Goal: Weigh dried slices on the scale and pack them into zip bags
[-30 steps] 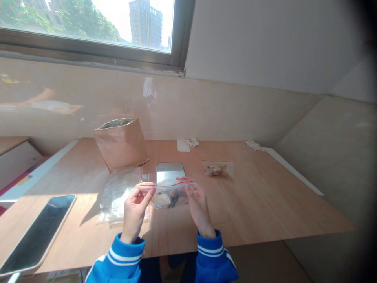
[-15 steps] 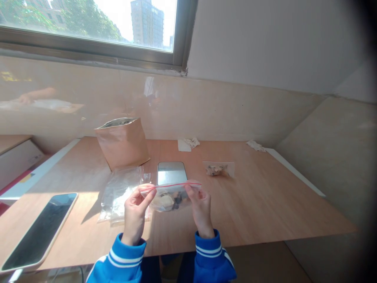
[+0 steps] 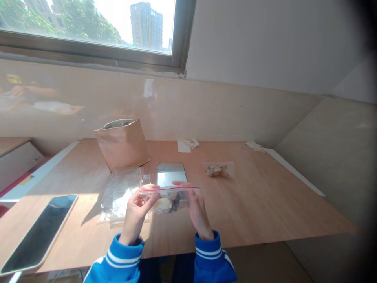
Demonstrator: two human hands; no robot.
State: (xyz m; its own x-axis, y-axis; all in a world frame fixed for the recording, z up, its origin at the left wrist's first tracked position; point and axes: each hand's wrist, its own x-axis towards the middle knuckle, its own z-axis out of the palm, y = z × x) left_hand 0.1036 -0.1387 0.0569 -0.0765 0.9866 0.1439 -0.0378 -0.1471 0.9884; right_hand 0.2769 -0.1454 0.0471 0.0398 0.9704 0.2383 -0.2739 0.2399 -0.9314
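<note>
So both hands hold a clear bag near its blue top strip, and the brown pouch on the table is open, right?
Not quite: the strip is red, not blue, as the head view shows. The rest is right: the left hand and right hand hold the bag near it, and the brown pouch on the table is open.

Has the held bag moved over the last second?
Yes, slightly: judged against the window frame, the held bag now sits a little lower in view.
</note>
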